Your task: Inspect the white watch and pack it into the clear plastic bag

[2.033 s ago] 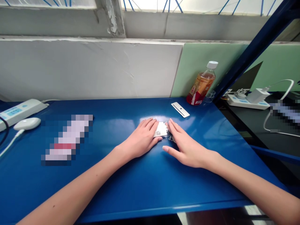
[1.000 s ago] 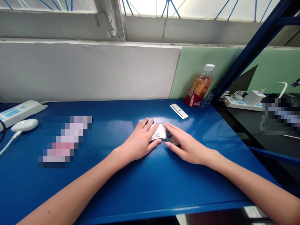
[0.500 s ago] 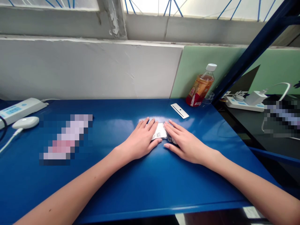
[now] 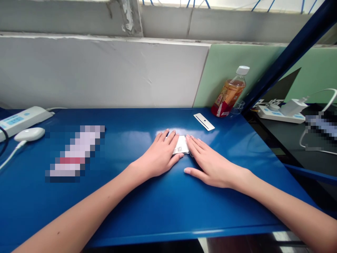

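Observation:
A small flat white piece (image 4: 181, 144) with a dark printed mark lies on the blue table (image 4: 158, 207), its two sides covered by my hands. My left hand (image 4: 164, 153) rests flat over its left part, fingers stretched out. My right hand (image 4: 212, 163) lies over its right edge, fingers extended close together and thumb held apart on the tabletop. What kind of thing the white piece is, I cannot make out. Beyond my right hand lies a white slotted card (image 4: 204, 122) with a small dark dot, touched by neither hand.
A drink bottle (image 4: 229, 93) with a white cap stands at the back right by a blue post (image 4: 292, 52). On the left are a pixelated object (image 4: 76, 151), a white power strip (image 4: 23, 121) and a white oval device (image 4: 30, 134) with a cable. Another power strip (image 4: 280, 114) sits at right.
My right hand has turned slightly, its thumb moving down and away from the white piece and its fingers drawing closer together. The left hand stays flat. The view has tilted a little downward.

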`<control>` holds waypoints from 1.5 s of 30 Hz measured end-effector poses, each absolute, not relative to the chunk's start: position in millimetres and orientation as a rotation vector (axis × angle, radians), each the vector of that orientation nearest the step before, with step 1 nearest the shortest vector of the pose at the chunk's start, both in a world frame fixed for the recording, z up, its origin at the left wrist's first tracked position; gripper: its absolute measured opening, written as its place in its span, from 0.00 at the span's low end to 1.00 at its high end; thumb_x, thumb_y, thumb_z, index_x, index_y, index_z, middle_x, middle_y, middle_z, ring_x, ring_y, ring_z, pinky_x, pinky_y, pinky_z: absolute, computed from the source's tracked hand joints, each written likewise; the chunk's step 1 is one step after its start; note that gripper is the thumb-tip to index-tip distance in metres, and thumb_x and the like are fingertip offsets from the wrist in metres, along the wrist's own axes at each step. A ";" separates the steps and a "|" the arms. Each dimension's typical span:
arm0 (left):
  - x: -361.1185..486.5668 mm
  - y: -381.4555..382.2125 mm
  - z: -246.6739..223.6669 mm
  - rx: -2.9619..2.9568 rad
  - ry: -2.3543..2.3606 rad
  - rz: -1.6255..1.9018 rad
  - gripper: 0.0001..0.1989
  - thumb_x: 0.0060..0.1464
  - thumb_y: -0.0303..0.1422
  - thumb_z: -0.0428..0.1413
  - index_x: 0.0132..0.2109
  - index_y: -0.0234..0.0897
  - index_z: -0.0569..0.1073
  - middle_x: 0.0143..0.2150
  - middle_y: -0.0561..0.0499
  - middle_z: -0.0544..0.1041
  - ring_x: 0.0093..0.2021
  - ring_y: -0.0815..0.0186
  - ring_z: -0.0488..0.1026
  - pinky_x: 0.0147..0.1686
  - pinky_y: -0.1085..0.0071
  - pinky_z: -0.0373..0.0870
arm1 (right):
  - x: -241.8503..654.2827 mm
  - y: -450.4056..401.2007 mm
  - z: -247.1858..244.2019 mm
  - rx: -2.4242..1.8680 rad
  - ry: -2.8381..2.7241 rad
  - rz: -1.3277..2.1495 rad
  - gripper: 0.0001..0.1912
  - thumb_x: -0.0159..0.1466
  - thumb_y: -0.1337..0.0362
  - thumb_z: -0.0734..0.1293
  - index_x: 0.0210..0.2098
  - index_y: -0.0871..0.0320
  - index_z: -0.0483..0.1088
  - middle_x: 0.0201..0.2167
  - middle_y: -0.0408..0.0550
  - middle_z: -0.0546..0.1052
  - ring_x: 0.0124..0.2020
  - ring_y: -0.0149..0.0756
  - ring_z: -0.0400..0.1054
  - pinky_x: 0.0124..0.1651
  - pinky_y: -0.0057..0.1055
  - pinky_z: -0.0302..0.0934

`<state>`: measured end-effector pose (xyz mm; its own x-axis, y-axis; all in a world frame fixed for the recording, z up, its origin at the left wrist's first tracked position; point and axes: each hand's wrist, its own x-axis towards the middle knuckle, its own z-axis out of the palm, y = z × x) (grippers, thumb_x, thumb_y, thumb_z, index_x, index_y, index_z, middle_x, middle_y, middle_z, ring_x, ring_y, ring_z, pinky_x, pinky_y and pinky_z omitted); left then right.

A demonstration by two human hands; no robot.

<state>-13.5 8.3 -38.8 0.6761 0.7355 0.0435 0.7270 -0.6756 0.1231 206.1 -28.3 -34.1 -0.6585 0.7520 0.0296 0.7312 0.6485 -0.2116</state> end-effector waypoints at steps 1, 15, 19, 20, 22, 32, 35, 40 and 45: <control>-13.7 8.3 -39.4 2.788 1.216 0.144 0.34 0.68 0.47 0.42 0.70 0.24 0.53 0.70 0.31 0.55 0.70 0.40 0.48 0.65 0.48 0.49 | 206.4 -28.6 -33.9 -1.246 -2.748 0.297 0.47 0.68 0.42 0.55 0.70 0.77 0.44 0.70 0.71 0.47 0.72 0.56 0.39 0.69 0.52 0.48; -13.8 8.8 -40.4 2.785 1.210 0.134 0.34 0.68 0.47 0.42 0.70 0.26 0.53 0.71 0.32 0.55 0.71 0.42 0.48 0.65 0.47 0.49 | 206.7 -28.2 -35.3 -1.244 -2.657 0.412 0.50 0.65 0.40 0.59 0.71 0.72 0.43 0.71 0.68 0.48 0.72 0.56 0.39 0.69 0.53 0.48; -14.6 9.7 -40.0 2.792 1.214 0.131 0.34 0.68 0.48 0.41 0.70 0.25 0.53 0.70 0.33 0.56 0.71 0.42 0.48 0.66 0.48 0.48 | 206.1 -26.2 -41.7 -1.220 -2.572 0.360 0.44 0.68 0.43 0.58 0.70 0.70 0.47 0.70 0.67 0.53 0.71 0.55 0.44 0.69 0.54 0.49; -14.7 10.0 -39.9 2.790 1.215 0.139 0.34 0.68 0.48 0.41 0.70 0.25 0.53 0.70 0.33 0.56 0.71 0.42 0.48 0.66 0.48 0.48 | 206.7 -24.8 -42.4 -1.205 -2.550 0.357 0.41 0.69 0.45 0.57 0.70 0.70 0.49 0.69 0.67 0.55 0.71 0.55 0.46 0.69 0.54 0.50; -14.8 10.4 -39.9 2.778 1.224 0.143 0.34 0.68 0.48 0.41 0.69 0.25 0.54 0.70 0.33 0.56 0.71 0.43 0.48 0.66 0.49 0.48 | 209.5 -20.8 -42.9 -1.179 -2.506 0.358 0.35 0.71 0.50 0.55 0.68 0.69 0.53 0.68 0.65 0.58 0.70 0.53 0.48 0.68 0.54 0.51; -18.6 11.9 -38.5 2.707 1.101 0.239 0.31 0.70 0.48 0.37 0.71 0.33 0.52 0.72 0.38 0.54 0.72 0.49 0.46 0.66 0.49 0.48 | 234.5 3.4 -45.5 -1.022 -2.418 0.204 0.24 0.68 0.71 0.56 0.62 0.60 0.66 0.61 0.57 0.71 0.64 0.47 0.61 0.63 0.50 0.60; -19.9 12.1 -36.1 2.705 0.972 0.285 0.30 0.70 0.47 0.39 0.71 0.35 0.51 0.72 0.41 0.54 0.73 0.52 0.44 0.67 0.52 0.48 | 238.5 7.0 -43.4 -1.013 -2.364 0.164 0.18 0.70 0.66 0.60 0.56 0.54 0.73 0.53 0.54 0.76 0.55 0.45 0.70 0.56 0.45 0.67; -20.7 11.0 -30.5 2.717 0.905 0.296 0.29 0.70 0.47 0.40 0.71 0.38 0.51 0.73 0.42 0.53 0.73 0.54 0.45 0.67 0.53 0.47 | 245.0 10.9 -35.1 -0.913 -2.311 0.150 0.13 0.70 0.62 0.62 0.46 0.50 0.78 0.41 0.50 0.80 0.42 0.42 0.74 0.45 0.41 0.70; -26.5 14.7 -25.2 2.693 0.937 0.368 0.33 0.69 0.50 0.36 0.71 0.33 0.51 0.72 0.37 0.53 0.72 0.53 0.46 0.67 0.52 0.48 | 244.6 6.0 -22.0 -0.836 -2.146 0.236 0.09 0.67 0.63 0.66 0.43 0.52 0.79 0.40 0.51 0.79 0.41 0.41 0.74 0.45 0.41 0.70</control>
<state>-26.5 14.7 -25.2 0.7589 0.6337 0.1497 0.5663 -0.7558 0.3288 244.6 6.0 -22.0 -0.4590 0.6365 0.6198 0.4864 0.7639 -0.4241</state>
